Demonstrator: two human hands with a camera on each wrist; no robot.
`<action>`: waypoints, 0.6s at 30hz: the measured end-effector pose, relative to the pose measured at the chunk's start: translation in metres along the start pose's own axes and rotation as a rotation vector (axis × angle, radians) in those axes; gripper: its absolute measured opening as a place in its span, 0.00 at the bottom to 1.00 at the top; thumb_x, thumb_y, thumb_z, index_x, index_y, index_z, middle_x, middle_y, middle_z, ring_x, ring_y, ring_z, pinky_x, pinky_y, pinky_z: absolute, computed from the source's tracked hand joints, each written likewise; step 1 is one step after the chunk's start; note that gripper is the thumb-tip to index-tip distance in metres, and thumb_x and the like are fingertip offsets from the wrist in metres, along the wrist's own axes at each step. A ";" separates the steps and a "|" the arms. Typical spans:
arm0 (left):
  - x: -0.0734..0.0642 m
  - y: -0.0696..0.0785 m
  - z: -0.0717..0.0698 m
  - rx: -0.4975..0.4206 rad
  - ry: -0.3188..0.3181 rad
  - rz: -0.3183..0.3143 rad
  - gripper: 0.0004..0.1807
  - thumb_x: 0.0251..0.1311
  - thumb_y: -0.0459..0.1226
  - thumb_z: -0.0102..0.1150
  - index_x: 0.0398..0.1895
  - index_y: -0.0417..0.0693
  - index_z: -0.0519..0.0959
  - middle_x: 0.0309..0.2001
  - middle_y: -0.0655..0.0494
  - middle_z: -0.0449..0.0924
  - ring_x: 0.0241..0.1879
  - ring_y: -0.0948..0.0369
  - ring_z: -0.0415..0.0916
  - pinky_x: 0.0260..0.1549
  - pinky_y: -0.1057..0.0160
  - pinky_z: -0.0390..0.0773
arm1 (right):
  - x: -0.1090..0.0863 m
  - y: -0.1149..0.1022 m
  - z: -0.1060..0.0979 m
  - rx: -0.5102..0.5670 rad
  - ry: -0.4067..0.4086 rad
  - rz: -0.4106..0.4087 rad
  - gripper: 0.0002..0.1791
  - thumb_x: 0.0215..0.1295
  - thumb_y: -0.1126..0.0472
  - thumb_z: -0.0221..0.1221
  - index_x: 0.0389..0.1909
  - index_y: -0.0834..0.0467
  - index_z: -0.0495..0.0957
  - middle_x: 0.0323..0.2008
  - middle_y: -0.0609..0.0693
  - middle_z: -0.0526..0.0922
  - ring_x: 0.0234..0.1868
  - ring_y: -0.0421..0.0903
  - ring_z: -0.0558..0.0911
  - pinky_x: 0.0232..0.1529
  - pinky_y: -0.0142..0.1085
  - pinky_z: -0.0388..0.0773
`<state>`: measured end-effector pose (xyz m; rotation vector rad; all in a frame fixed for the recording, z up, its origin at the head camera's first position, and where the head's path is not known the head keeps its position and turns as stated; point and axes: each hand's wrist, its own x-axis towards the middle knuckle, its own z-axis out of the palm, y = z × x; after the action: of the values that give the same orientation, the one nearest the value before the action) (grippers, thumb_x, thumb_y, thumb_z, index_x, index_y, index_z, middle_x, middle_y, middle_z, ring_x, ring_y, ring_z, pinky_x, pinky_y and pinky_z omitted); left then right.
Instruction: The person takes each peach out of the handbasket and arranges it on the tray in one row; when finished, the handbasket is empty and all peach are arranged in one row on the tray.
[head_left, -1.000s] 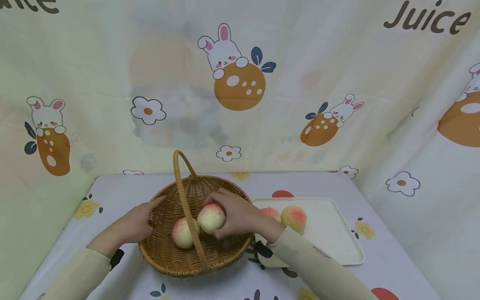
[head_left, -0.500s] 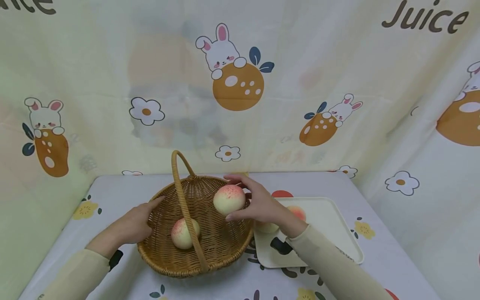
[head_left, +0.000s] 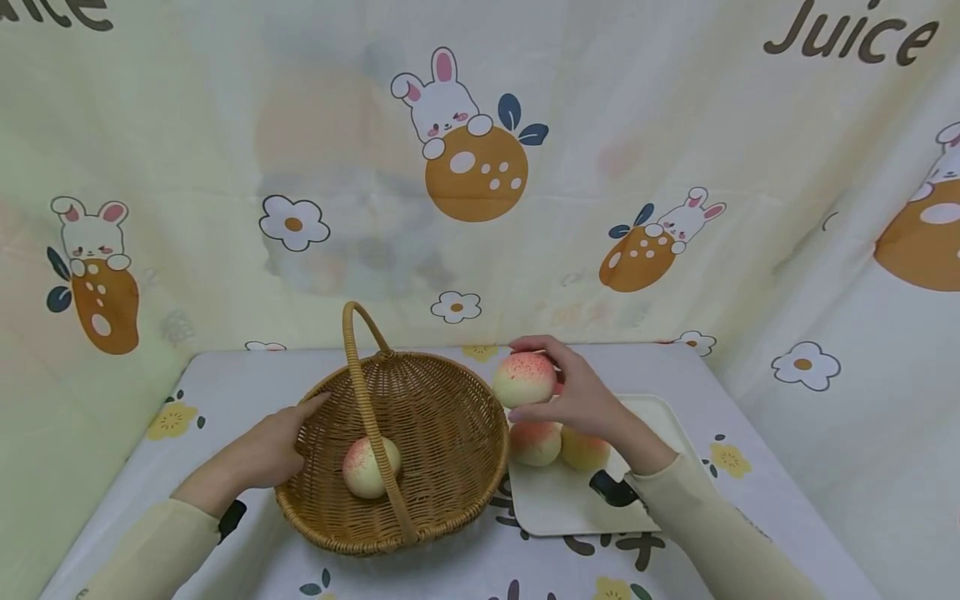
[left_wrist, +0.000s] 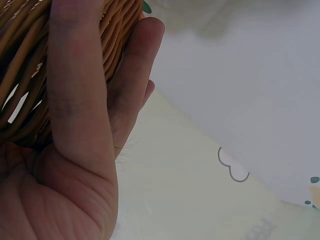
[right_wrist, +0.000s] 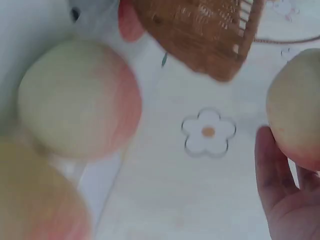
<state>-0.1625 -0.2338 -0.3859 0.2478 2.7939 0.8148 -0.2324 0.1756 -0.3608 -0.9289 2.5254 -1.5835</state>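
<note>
Soft even light, faint shadows, peaches [right_wrist: 75,100] blurred in right wrist view

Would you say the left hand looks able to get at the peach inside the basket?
Probably yes: the left hand holds the basket just left of the peach, whose left side the handle leaves uncovered.

The wicker handle [head_left: 374,427] partly hides one peach [head_left: 362,471].

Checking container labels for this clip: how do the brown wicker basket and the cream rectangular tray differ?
The rounded brown wicker basket is deep; the cream rectangular tray is shallow.
The basket has an arched wicker handle; the tray shows none.
The basket holds one round, red-blushed peach; the tray holds two peaches.
Both rest on the patterned tablecloth.
</note>
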 end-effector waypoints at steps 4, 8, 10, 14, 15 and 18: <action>0.000 0.001 0.000 0.008 0.003 0.002 0.48 0.44 0.15 0.53 0.76 0.32 0.57 0.67 0.21 0.61 0.62 0.29 0.67 0.41 0.45 0.81 | -0.014 0.007 -0.018 -0.110 0.108 0.009 0.42 0.43 0.58 0.81 0.63 0.49 0.74 0.56 0.45 0.78 0.50 0.46 0.80 0.50 0.46 0.77; -0.001 0.001 0.000 0.006 0.005 0.003 0.48 0.44 0.15 0.53 0.76 0.32 0.57 0.67 0.21 0.61 0.61 0.29 0.68 0.40 0.46 0.82 | -0.031 0.020 -0.035 -0.218 0.171 0.031 0.40 0.49 0.55 0.79 0.65 0.47 0.75 0.58 0.42 0.77 0.51 0.43 0.78 0.48 0.44 0.76; -0.001 0.001 0.000 0.000 0.004 0.002 0.48 0.44 0.15 0.52 0.76 0.32 0.57 0.67 0.20 0.61 0.61 0.30 0.68 0.40 0.47 0.82 | -0.039 0.028 -0.044 -0.266 0.186 0.055 0.39 0.51 0.53 0.78 0.67 0.47 0.75 0.59 0.42 0.77 0.50 0.43 0.77 0.47 0.42 0.76; 0.000 0.000 0.000 -0.017 -0.002 -0.004 0.49 0.43 0.14 0.52 0.77 0.33 0.56 0.67 0.20 0.60 0.60 0.31 0.69 0.38 0.49 0.82 | -0.057 0.046 -0.061 -0.348 0.208 0.125 0.39 0.53 0.49 0.76 0.67 0.49 0.73 0.59 0.45 0.76 0.50 0.45 0.77 0.44 0.41 0.76; 0.000 0.000 0.000 -0.021 -0.003 -0.004 0.49 0.43 0.14 0.51 0.77 0.33 0.56 0.68 0.20 0.60 0.60 0.31 0.70 0.37 0.49 0.82 | -0.061 0.051 -0.065 -0.364 0.217 0.152 0.40 0.52 0.48 0.76 0.66 0.50 0.73 0.59 0.46 0.76 0.49 0.46 0.77 0.43 0.41 0.76; 0.000 0.000 0.000 -0.024 -0.005 -0.006 0.49 0.43 0.14 0.51 0.77 0.33 0.56 0.68 0.21 0.60 0.60 0.31 0.70 0.36 0.50 0.83 | -0.074 0.065 -0.075 -0.405 0.240 0.237 0.41 0.50 0.44 0.76 0.64 0.52 0.72 0.57 0.50 0.75 0.50 0.49 0.77 0.44 0.45 0.76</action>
<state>-0.1626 -0.2334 -0.3859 0.2371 2.7771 0.8452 -0.2258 0.2933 -0.3994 -0.4460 3.0564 -1.2041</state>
